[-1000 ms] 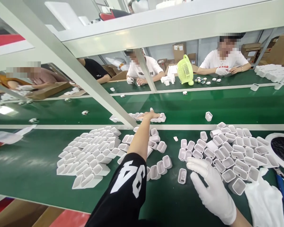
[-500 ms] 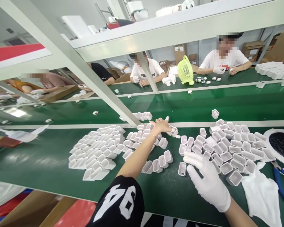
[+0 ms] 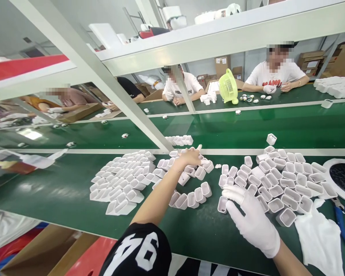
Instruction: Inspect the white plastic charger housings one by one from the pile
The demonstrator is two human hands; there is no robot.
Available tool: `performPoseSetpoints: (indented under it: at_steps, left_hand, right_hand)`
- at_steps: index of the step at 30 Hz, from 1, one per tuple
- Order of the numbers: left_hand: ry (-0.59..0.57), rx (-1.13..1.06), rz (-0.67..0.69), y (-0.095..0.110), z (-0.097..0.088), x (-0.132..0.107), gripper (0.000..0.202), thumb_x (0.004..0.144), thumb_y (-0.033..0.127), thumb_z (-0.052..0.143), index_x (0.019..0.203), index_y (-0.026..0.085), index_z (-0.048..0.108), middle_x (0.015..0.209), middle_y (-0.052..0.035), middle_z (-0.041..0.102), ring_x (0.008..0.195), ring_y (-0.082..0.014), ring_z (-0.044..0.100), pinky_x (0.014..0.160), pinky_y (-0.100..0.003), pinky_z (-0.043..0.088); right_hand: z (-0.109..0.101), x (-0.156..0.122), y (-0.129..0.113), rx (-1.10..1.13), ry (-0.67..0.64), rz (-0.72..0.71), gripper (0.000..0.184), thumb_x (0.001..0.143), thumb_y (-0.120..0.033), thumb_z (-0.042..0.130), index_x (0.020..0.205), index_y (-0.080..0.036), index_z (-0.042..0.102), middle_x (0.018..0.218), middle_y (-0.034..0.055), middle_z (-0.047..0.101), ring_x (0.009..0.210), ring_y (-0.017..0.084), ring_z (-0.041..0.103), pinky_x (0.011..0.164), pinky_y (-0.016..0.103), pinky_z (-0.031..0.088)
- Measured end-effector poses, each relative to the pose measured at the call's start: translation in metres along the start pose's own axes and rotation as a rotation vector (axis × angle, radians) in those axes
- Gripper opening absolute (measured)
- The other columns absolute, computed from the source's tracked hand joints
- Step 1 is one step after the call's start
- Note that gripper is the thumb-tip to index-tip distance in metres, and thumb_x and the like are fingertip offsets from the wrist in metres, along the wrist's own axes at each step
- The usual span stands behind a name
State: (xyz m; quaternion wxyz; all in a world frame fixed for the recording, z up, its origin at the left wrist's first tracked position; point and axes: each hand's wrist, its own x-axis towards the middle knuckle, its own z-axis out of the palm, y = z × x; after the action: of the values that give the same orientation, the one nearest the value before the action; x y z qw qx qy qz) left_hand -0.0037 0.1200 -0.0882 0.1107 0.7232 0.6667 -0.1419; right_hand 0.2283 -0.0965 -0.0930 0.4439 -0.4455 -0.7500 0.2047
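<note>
My left hand [image 3: 190, 157] reaches over the middle group of white open-topped plastic housings [image 3: 191, 199], its fingers spread, with white coverings on some fingertips. The fingers lie against a housing [image 3: 208, 166] at that group's right side; part of the group is hidden under the hand and forearm. In a white glove, my right hand [image 3: 251, 218] hovers at the left side of the right-hand housings [image 3: 276, 190], thumb and fingers apart. A single housing [image 3: 222, 205] stands by its thumb; I cannot tell whether they touch.
More housings [image 3: 123, 176] are packed together on the left of the green table. A white cloth [image 3: 319, 234], blue-handled pliers [image 3: 341, 222] and a round white frame [image 3: 332, 168] lie at right. A slanted post [image 3: 132, 111] crosses the view. Co-workers sit beyond the green belt [image 3: 247, 130].
My left hand has moved left over the middle group, and the housing by its fingers has shifted left with it. My right hand has barely moved. The view has turned slightly.
</note>
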Motion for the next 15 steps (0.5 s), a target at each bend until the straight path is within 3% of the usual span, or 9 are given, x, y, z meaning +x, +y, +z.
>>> performPoseSetpoints:
  at_steps: [4,8,15]
  left_hand:
    - [0.073,-0.083,-0.038,-0.034,-0.031,0.019,0.04,0.093,0.038,0.057,0.126,0.016,0.054,0.128,-0.0108,0.057,0.112,-0.0253,0.058,0.096,-0.048,0.049]
    - [0.196,-0.106,-0.259,-0.055,-0.054,0.057,0.044,0.093,0.039,0.057,0.13,0.017,0.05,0.132,-0.012,0.053,0.117,-0.0272,0.056,0.097,-0.049,0.048]
    - [0.194,-0.163,-0.542,-0.043,-0.037,0.108,0.06,0.091,0.045,0.058,0.142,0.02,0.039,0.151,-0.014,0.033,0.137,-0.036,0.035,0.109,-0.062,0.032]
  right_hand:
    - [-0.002,0.001,-0.002,-0.033,-0.017,0.016,0.025,0.094,-0.021,0.048,0.113,-0.021,0.064,0.12,0.0073,0.068,0.115,0.021,0.063,0.098,0.04,0.054]
    - [-0.003,0.004,0.0,-0.083,-0.048,0.047,0.026,0.093,-0.02,0.048,0.114,-0.023,0.063,0.121,0.0061,0.068,0.114,0.022,0.064,0.095,0.039,0.057]
    - [-0.002,0.003,0.006,-0.169,-0.03,0.023,0.029,0.095,-0.026,0.05,0.122,-0.023,0.061,0.123,0.007,0.068,0.114,0.023,0.065,0.093,0.04,0.059]
